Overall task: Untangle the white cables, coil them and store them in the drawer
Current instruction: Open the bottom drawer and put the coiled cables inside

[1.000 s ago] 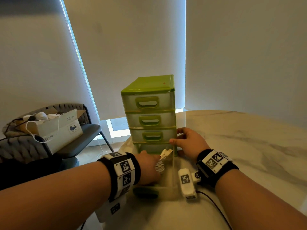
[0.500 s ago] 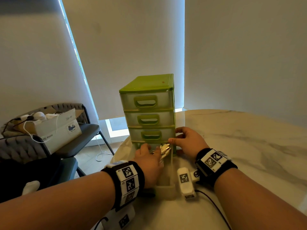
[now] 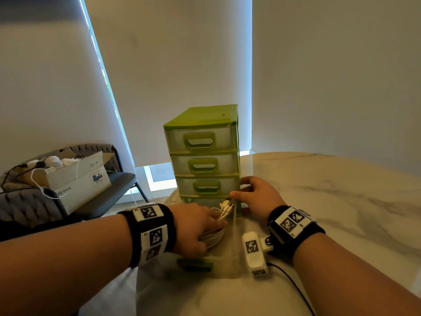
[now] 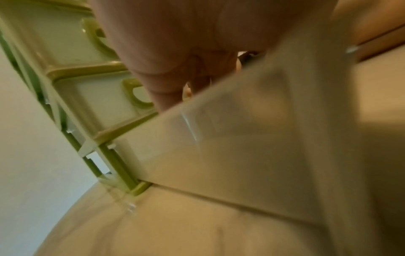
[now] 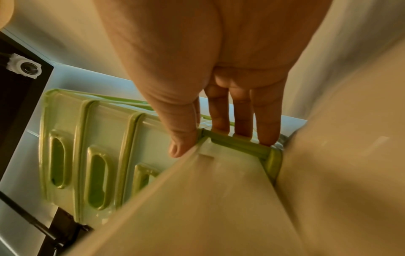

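Observation:
A green drawer unit (image 3: 200, 142) stands on the marble table (image 3: 341, 201). Its translucent bottom drawer (image 3: 230, 265) is pulled out toward me. My left hand (image 3: 196, 226) reaches down into that drawer and holds the coiled white cables (image 3: 213, 239). Their connectors (image 3: 224, 207) stick up just past my fingertips. In the left wrist view the drawer wall (image 4: 241, 138) hides the fingers of my left hand (image 4: 175, 43). My right hand (image 5: 219, 69) braces the drawer unit (image 5: 98, 138) at its lower right corner, with the thumb (image 5: 181, 143) on the front edge and straight fingers along the side.
At the left, a grey chair (image 3: 114, 185) carries an open cardboard box (image 3: 77, 179) with cables and small devices. Closed blinds hang behind the unit. A dark cord (image 3: 293, 283) trails from my right wrist across the table toward me.
My left hand has moved forward and down with the coil, deeper into the open drawer. The right hand has stayed on the unit's corner.

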The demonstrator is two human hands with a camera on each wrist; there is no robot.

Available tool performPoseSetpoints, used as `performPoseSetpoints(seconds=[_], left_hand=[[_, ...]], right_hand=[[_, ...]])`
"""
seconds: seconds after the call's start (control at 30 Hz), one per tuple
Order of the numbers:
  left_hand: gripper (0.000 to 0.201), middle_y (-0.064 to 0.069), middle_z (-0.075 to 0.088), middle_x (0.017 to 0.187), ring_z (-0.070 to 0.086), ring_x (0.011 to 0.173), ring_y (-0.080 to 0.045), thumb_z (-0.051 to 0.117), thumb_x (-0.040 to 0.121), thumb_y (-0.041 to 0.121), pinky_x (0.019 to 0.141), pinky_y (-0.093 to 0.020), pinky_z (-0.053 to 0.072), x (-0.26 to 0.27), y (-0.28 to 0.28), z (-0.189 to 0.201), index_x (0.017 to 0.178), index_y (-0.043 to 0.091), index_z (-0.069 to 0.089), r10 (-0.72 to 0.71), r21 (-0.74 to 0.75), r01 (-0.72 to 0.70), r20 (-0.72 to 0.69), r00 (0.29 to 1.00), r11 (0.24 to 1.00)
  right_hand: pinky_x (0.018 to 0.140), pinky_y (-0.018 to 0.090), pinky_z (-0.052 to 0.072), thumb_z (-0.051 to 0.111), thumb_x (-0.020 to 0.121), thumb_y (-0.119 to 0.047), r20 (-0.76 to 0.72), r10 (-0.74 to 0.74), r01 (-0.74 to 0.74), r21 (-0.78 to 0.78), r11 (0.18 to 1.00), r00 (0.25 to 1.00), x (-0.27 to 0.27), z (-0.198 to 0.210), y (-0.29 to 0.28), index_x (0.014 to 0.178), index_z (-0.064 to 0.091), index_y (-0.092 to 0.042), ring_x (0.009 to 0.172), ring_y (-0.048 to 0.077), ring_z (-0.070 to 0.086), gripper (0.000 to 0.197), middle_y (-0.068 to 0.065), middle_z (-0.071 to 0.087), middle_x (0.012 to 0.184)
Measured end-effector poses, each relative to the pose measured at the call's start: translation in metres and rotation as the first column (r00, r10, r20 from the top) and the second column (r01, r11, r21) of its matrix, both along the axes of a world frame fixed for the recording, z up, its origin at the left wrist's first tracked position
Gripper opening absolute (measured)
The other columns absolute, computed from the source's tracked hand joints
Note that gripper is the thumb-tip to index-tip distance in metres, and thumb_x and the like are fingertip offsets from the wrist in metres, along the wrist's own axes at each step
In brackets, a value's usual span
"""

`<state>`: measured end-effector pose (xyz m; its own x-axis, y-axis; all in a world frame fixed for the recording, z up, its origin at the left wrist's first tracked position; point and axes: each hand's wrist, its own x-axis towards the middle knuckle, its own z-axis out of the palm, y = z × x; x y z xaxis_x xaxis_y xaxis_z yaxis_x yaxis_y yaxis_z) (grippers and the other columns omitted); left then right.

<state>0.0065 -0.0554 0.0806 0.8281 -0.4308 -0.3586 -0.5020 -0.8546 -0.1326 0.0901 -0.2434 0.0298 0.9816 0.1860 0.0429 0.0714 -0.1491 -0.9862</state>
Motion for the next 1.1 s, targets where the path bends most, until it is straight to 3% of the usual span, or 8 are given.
performPoseSetpoints(seconds=[0.17,0.3,0.47,0.67,0.73,0.83,0.9,1.1], left_hand=[[0.092,0.001,0.022,0.163,0.052,0.125,-0.029,0.063,0.087,0.027,0.099,-0.046,0.050,0.010,-0.002,-0.002,0.152,0.044,0.001,-0.010,0.223,0.022,-0.053,0.999,0.975],[0.088,0.002,0.008,0.166,0.048,0.117,-0.032,0.057,0.094,0.025,0.096,-0.046,0.049,0.009,-0.001,-0.008,0.153,0.041,-0.006,-0.042,0.292,0.047,-0.025,0.999,0.955],[0.085,0.001,0.002,0.167,0.041,0.124,-0.033,0.053,0.096,0.039,0.104,-0.046,0.042,0.007,0.003,-0.013,0.155,0.034,-0.008,-0.026,0.255,0.021,0.017,1.000,0.967],[0.085,-0.002,0.007,0.166,0.034,0.133,-0.032,0.050,0.095,0.051,0.110,-0.043,0.035,0.005,0.001,-0.017,0.157,0.030,-0.005,-0.009,0.237,-0.009,0.073,0.997,0.971],[0.085,-0.004,0.012,0.166,0.026,0.140,-0.033,0.048,0.094,0.056,0.115,-0.046,0.025,0.006,0.001,-0.020,0.157,0.027,-0.001,-0.065,0.266,0.025,0.143,0.988,0.964],[0.086,-0.007,0.009,0.166,-0.003,0.152,-0.032,0.044,0.095,0.057,0.120,-0.048,0.001,0.010,0.001,-0.024,0.157,0.022,-0.003,-0.114,0.291,0.060,0.173,0.978,0.955],[0.085,-0.008,0.004,0.167,-0.011,0.151,-0.031,0.045,0.096,0.054,0.122,-0.045,0.001,0.012,0.003,-0.025,0.157,0.019,-0.004,-0.113,0.251,0.075,0.139,0.984,0.965],[0.083,-0.009,-0.005,0.167,-0.005,0.153,-0.021,0.045,0.098,0.048,0.123,-0.034,0.003,0.013,0.008,-0.025,0.157,0.020,-0.006,-0.091,0.112,0.086,0.044,0.995,0.990]], right_hand=[[0.076,0.048,0.062,0.082,0.075,-0.029,0.033,0.024,-0.020,-0.119,0.993,0.999,0.005,-0.002,-0.001,0.116,0.056,-0.027,0.090,0.024,0.072,0.048,0.006,0.070,0.104],[0.071,0.043,0.063,0.088,0.059,-0.035,0.062,0.072,-0.056,-0.236,0.970,0.995,0.004,-0.001,0.000,0.118,0.051,-0.027,0.086,0.023,0.071,0.070,0.003,0.065,0.106],[0.069,0.038,0.063,0.089,0.063,-0.033,0.075,0.074,-0.053,-0.257,0.965,0.994,0.006,-0.002,0.002,0.119,0.049,-0.026,0.086,0.023,0.071,0.069,0.004,0.065,0.106],[0.058,0.029,0.058,0.086,0.069,-0.025,0.075,0.074,-0.054,-0.241,0.969,0.994,0.005,-0.001,0.001,0.116,0.050,-0.023,0.072,0.022,0.071,0.059,0.008,0.067,0.102],[0.057,0.028,0.057,0.085,0.070,-0.024,0.074,0.077,-0.058,-0.238,0.970,0.994,0.006,-0.001,0.001,0.116,0.050,-0.023,0.070,0.022,0.071,0.057,0.008,0.067,0.101],[0.058,0.028,0.057,0.084,0.071,-0.022,0.074,0.074,-0.054,-0.233,0.971,0.995,0.004,0.000,0.001,0.116,0.051,-0.022,0.070,0.022,0.071,0.056,0.008,0.068,0.100],[0.059,0.030,0.058,0.083,0.071,-0.021,0.073,0.073,-0.055,-0.225,0.973,0.995,0.004,-0.001,0.000,0.116,0.051,-0.022,0.066,0.020,0.069,0.055,0.009,0.068,0.099],[0.067,0.038,0.062,0.081,0.070,-0.027,0.117,0.011,0.022,-0.274,0.961,0.993,0.004,-0.002,0.006,0.114,0.051,-0.023,0.074,0.021,0.071,0.053,0.005,0.068,0.096]])
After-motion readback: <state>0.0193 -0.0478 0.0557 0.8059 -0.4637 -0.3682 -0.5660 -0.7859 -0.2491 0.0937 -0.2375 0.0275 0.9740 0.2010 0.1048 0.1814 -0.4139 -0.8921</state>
